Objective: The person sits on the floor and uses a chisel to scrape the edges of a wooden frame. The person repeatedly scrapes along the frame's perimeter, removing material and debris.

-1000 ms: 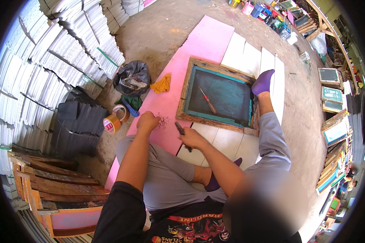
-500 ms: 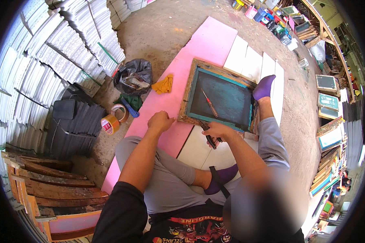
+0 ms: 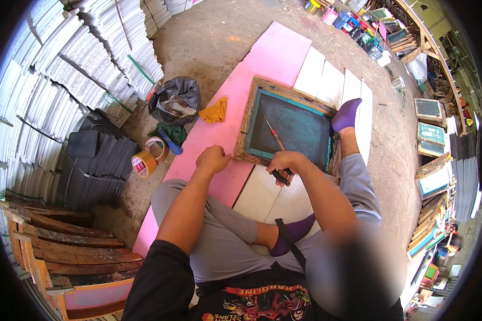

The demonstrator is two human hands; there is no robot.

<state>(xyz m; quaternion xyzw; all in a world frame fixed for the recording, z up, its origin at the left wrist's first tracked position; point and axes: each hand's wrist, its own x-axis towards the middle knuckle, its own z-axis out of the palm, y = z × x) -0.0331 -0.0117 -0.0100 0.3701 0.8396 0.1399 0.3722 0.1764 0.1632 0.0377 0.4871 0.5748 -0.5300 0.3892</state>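
In front of me lies a wooden frame (image 3: 245, 128) with a dark mesh screen (image 3: 300, 119) edged in teal. A thin tool like a screwdriver (image 3: 275, 132), red near its shaft, rests on the mesh. My right hand (image 3: 288, 162) is closed round black-handled pliers (image 3: 280, 177) at the frame's near edge; their jaws are hidden behind the fingers. Beside the frame's near left corner, my left hand (image 3: 213, 159) is held closed low over the pink board (image 3: 219, 136). Whether its curled fingers hold anything small cannot be seen.
An orange cloth (image 3: 213, 111) lies left of the frame. Further left are a black plastic bag (image 3: 174, 99) and tape rolls (image 3: 144, 163). My purple-socked foot (image 3: 347, 114) is against the frame's right side. Stacked white sheets (image 3: 91, 59) rise at far left.
My right hand has risen slightly toward the frame and turned, so the pliers' jaws no longer show. My left hand stays in nearly the same place.
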